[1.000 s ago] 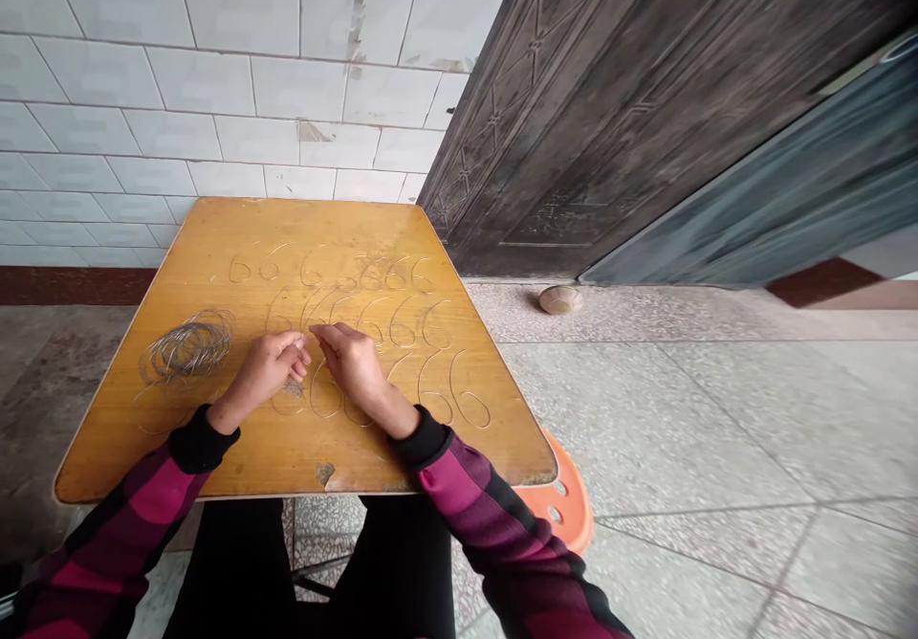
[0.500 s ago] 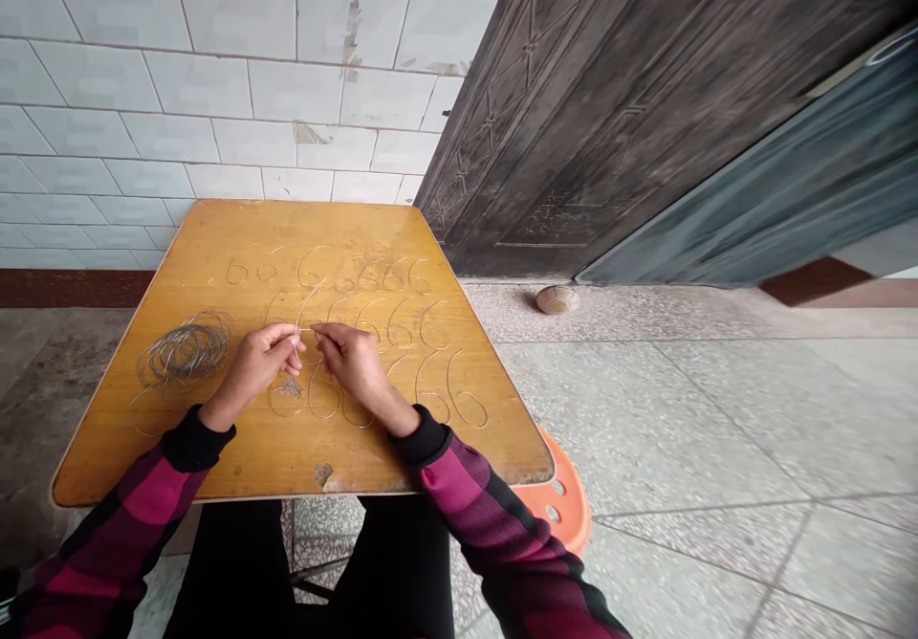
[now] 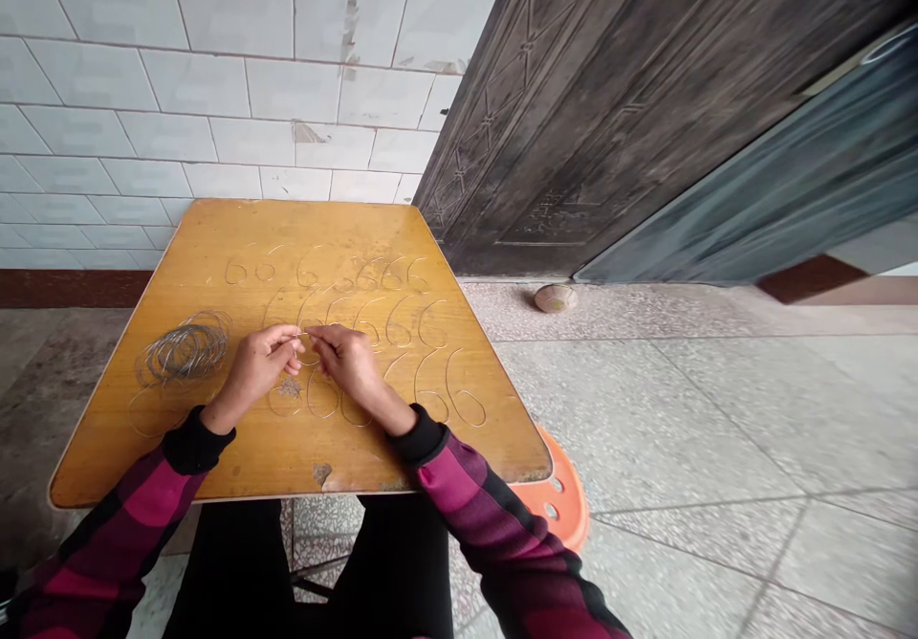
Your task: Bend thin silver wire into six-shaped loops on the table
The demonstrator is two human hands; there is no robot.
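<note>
My left hand [image 3: 259,368] and my right hand [image 3: 349,359] meet over the middle of a yellow wooden table [image 3: 215,457]. Both pinch a thin piece of wire [image 3: 304,335] between their fingertips. Several bent wire pieces shaped like the figure 6 [image 3: 430,325] lie in rows on the table, beyond and to the right of my hands. A bundle of round wire rings [image 3: 183,349] lies on the table left of my left hand.
A white tiled wall [image 3: 215,94] stands behind the table and a dark carved door [image 3: 609,113] to the right. An orange plastic stool [image 3: 563,505] sits under the table's right corner. A small round object [image 3: 555,297] lies on the floor by the door.
My hands have stayed together at the table's middle; the wire end that stuck up between them half a second ago is now bent down out of sight.
</note>
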